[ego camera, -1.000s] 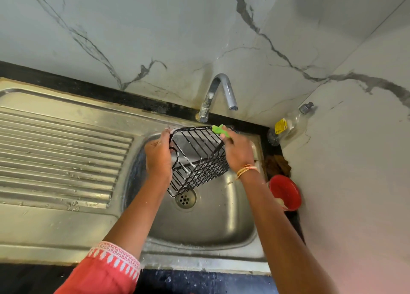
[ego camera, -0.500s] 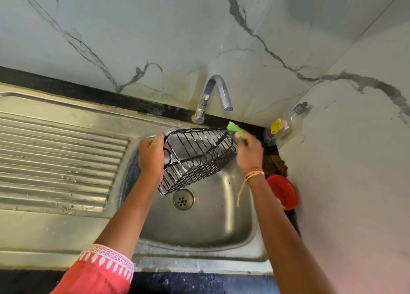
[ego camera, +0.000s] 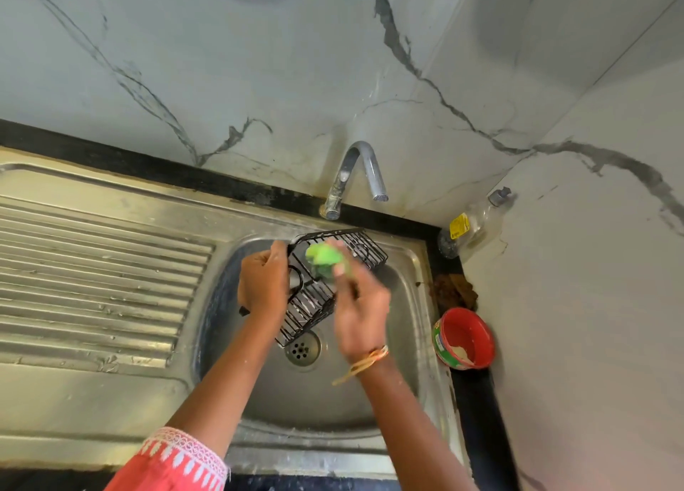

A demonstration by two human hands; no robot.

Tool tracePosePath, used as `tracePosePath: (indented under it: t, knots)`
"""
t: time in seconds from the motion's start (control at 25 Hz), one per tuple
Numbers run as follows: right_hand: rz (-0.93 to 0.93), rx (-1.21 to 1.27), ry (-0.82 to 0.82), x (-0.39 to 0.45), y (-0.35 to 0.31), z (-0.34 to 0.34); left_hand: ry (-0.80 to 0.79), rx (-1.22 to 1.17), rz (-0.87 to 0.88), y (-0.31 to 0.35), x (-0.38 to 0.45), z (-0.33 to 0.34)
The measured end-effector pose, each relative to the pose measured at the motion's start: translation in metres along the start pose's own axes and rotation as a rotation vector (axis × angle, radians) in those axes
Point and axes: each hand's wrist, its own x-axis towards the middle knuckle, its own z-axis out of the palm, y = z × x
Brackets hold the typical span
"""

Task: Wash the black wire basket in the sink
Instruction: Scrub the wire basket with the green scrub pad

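Head view: the black wire basket is a long, shallow rack of thin dark bars, wet and flecked with white suds, with a looped wire bracket on the side nearest the left hand. It is held in the air over the bowl of the steel sink, just above the drain, and tilted, so that its long axis runs from low near the drain up and away to the right, toward the back rim under the tap. The left hand has its fingers curled round the basket's near-left edge and grips it. The right hand is blurred; its fingers pinch a green scrub pad and press it against the basket's bars. The sink bowl holds only a film of water, and a ribbed draining board lies to its left. On the dark counter strip to the right stands a red tub with a pale residue at its bottom, a brown clump lies just behind it, and a clear bottle with a yellow label leans in the corner; I cannot tell what the bottle holds.
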Motion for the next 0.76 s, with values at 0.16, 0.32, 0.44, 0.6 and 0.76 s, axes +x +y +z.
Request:
tracePosePath:
  t: [0.16,0.32,0.44,0.6,0.76]
  knots:
    - [0.422,0.165,0.411,0.070,0.054,-0.046,-0.094,-0.292,-0.114,0.006,0.010,-0.005]
    - [0.681,0.428,0.354,0.100,0.102,-0.075,-0.159,-0.502,-0.218,0.001,0.008,-0.006]
    - [0.700,0.422,0.369,0.107,0.094,-0.074,-0.230,-0.500,-0.221,-0.011,0.006,-0.003]
    - [0.634,0.336,0.377,0.103,0.085,-0.079,-0.500,-0.104,-0.197,0.003,0.035,-0.025]
    - [0.604,0.148,0.275,0.087,0.087,-0.064,-0.611,0.408,0.057,-0.002,0.025,-0.014]
